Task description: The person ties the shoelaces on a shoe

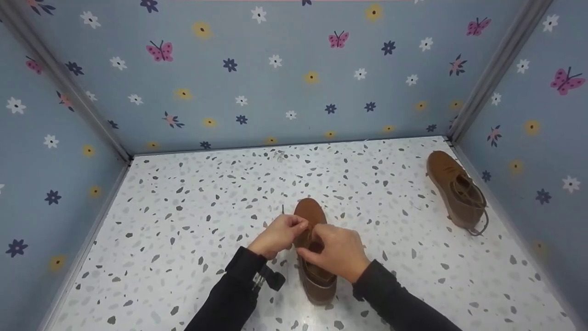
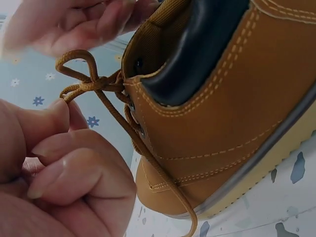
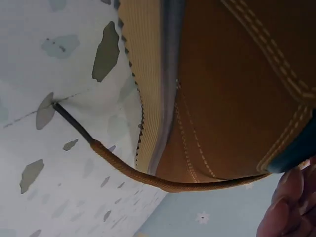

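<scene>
A brown lace-up shoe [image 1: 310,209] with a dark padded collar stands on the floor, toe pointing away, between both hands. Its brown shoelace [image 2: 93,85] is crossed into a bow knot above the tongue, a loop standing up. My left hand [image 1: 278,234] pinches a second, small loop by the knot between thumb and finger. Over the shoe's opening, my right hand [image 1: 340,248] has thumb and forefinger apart; in the left wrist view it is blurred and clear of the upper loop. One lace end [image 3: 168,186] hangs down the shoe's right side to the floor.
A matching brown shoe [image 1: 441,174] stands at the right, near the side wall, its lace trailing on the floor. Blue flowered panels [image 1: 294,92] enclose the speckled white floor [image 1: 206,193] at the back and both sides.
</scene>
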